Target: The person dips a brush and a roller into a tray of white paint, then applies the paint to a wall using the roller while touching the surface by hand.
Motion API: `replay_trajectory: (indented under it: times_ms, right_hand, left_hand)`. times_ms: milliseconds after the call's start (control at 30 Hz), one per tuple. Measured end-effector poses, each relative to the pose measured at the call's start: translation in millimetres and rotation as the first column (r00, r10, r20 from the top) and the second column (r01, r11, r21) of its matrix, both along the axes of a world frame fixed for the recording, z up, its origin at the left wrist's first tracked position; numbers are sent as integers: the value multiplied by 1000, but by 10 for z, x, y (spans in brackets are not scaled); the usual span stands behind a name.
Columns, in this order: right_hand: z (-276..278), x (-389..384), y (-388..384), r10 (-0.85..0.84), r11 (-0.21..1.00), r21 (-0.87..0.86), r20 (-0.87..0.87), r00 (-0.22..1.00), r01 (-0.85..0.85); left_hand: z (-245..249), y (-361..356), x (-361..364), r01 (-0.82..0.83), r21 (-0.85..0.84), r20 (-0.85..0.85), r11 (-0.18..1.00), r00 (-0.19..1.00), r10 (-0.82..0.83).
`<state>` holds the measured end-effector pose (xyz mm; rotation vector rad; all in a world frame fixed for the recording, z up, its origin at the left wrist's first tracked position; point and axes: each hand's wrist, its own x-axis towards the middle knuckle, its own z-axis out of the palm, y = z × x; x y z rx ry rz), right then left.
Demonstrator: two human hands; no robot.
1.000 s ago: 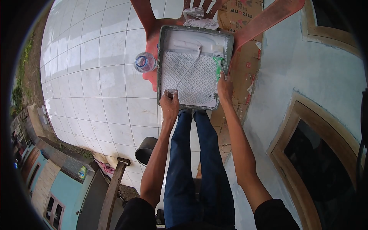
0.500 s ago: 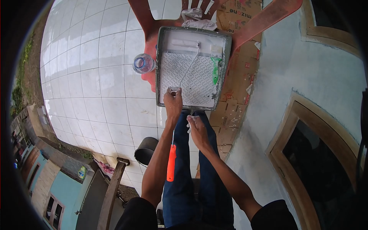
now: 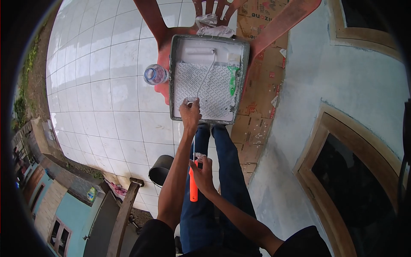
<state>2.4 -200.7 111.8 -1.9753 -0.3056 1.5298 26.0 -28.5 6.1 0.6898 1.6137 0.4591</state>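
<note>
A paint roller lies with its paint-covered head (image 3: 199, 51) in the grey paint tray (image 3: 172, 85), and its bent wire runs toward me to an orange handle (image 3: 194, 186). My left hand (image 3: 190, 113) is closed around the wire over the tray's near edge. Against the top of the handle is my right hand (image 3: 204, 173), fingers curled around a crumpled white rag (image 3: 200, 157); part of the rag is hidden. White paint marks the fingers of my left hand. A green-handled paintbrush (image 3: 232, 81) rests on the tray's ribbed slope, its bristles in the paint.
The tray sits on a red plastic chair (image 3: 164, 60). A clear plastic bottle (image 3: 155, 75) stands at its left, and crumpled white plastic (image 3: 215, 31) lies behind. A black bucket (image 3: 162, 170) is on the white tiles. Flattened cardboard (image 3: 259, 111) lines the floor beside the wall (image 3: 295, 128).
My right hand has moved left and toward me with the rag, from beside the roller to the top of the orange handle. My left hand keeps its grip on the wire.
</note>
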Motion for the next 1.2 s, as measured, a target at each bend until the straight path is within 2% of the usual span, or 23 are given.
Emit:
replay_trajectory:
  times_ms: [67, 133, 200, 267, 333, 400, 533, 567, 600, 667, 700, 733, 800, 867, 933, 1000, 1033, 1067, 1100, 1133, 1200]
  right_hand:
    - [63, 35, 73, -50, 998, -34, 52, 997, 52]
    - [87, 73, 111, -29, 999, -18, 72, 997, 30]
    - [103, 47, 116, -36, 998, -36, 237, 971, 46]
    - [89, 40, 133, -73, 996, -26, 242, 968, 82]
    - [34, -9, 127, -18, 997, -72, 313, 949, 43]
    - [-7, -75, 154, -29, 991, -114, 315, 949, 68]
    - [48, -213, 232, -75, 969, -208, 272, 960, 134]
    - [-4, -331, 149, -18, 972, -213, 365, 931, 102]
    - [55, -358, 179, -21, 972, -210, 367, 930, 105]
    - [219, -376, 200, -164, 913, -376, 19, 986, 159]
    - [125, -459, 76, -267, 907, -366, -115, 957, 210]
    - [155, -515, 28, -269, 907, -366, -120, 956, 209]
    - [242, -592, -14, -437, 895, -274, -396, 807, 350]
    - [403, -656, -42, -433, 900, -222, -363, 825, 375]
    - [535, -640, -4, -430, 899, -204, -235, 872, 388]
    - [485, -671, 9, -423, 901, -185, -169, 890, 393]
    - [367, -695, -24, -356, 928, -134, -51, 933, 347]
    - [269, -723, -67, -289, 952, -89, 69, 955, 294]
    - [229, -707, -37, -292, 950, -93, 69, 954, 297]
    - [156, -667, 12, -283, 954, -77, 81, 956, 289]
    - [92, -575, 110, -271, 959, -64, 91, 958, 277]
  left_hand:
    - [-10, 41, 54, -32, -14, 19, 999, 999, 32]
    - [-10, 84, 120, -54, -23, 46, 998, 997, 55]
    - [-2, 88, 163, -88, -49, 72, 995, 993, 92]
    - [-6, 95, 183, -88, -53, 91, 995, 992, 93]
    - [-19, 86, 176, -88, -63, 109, 994, 989, 95]
    - [-50, 84, 115, -98, -98, 195, 990, 974, 115]
    - [-128, 10, -106, -76, -135, 176, 988, 979, 99]
    - [-139, 10, -168, -67, -146, 194, 987, 976, 95]
    - [-124, 32, -206, -59, -154, 216, 986, 972, 92]
    - [-80, 52, -274, -60, -177, 205, 982, 974, 97]
    - [-94, 33, -324, -38, -183, 199, 982, 977, 75]
    - [-95, 36, -369, -16, -184, 194, 983, 980, 52]
    - [-39, 57, -399, 10, -168, 182, 986, 983, 21]
    - [68, 78, -394, 35, -206, 168, 978, 986, 1]
    - [63, 115, -433, 97, -218, 164, 971, 985, -62]
    - [52, 135, -460, 278, -57, -21, 959, 960, -279]
    - [7, 147, -497, 280, -59, -17, 958, 960, -281]
    - [-42, 177, -552, 342, 54, -155, 938, 931, -330]
    - [-111, 195, -617, 413, 155, -295, 897, 886, -357]
    - [-178, 210, -671, 415, 154, -296, 896, 885, -359]
    - [-317, 214, -775, 640, 201, -628, 741, 665, -405]
